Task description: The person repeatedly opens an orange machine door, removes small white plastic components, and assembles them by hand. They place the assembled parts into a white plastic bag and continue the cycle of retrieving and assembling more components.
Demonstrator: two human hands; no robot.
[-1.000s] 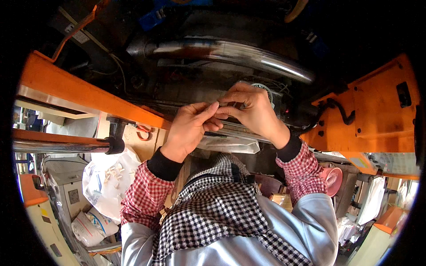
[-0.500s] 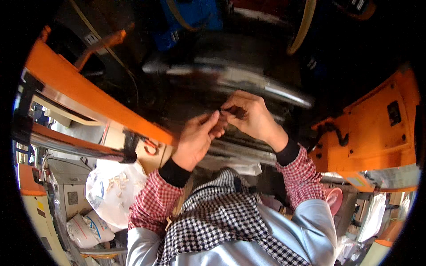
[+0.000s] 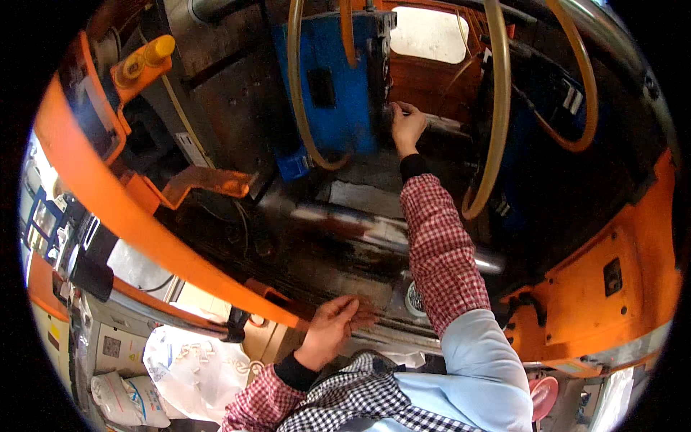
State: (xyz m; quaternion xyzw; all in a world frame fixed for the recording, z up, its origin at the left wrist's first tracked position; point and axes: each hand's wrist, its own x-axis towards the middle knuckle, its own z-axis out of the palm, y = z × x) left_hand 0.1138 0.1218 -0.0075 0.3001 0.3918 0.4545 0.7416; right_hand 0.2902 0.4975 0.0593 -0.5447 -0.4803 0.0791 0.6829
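Note:
My right hand (image 3: 408, 128) reaches far forward into the machine, up to the dark right-hand face of a blue block (image 3: 342, 79). Its thumb and fingers are pinched together; whatever sits between them is too small to make out. My left hand (image 3: 327, 333) stays back near my body, low in front of the apron (image 3: 360, 367). Its thumb stands apart from the loosely bent, slightly blurred fingers, and nothing shows in it. Beneath my right forearm runs a shiny metal bar (image 3: 353, 222).
Yellowish hoses (image 3: 498, 108) hang at both sides of my right arm. An orange guard edge (image 3: 165, 245) slants along the left, and an orange panel (image 3: 590, 288) stands at the right. Lower left lies a white bag (image 3: 191, 374) of small pale pieces; a pink bowl (image 3: 545, 398) is lower right.
My hands were together at the fingertips over the bar. They have parted: the right has stretched forward to the blue block, and the left has dropped back. The view has tilted toward the machine's inside.

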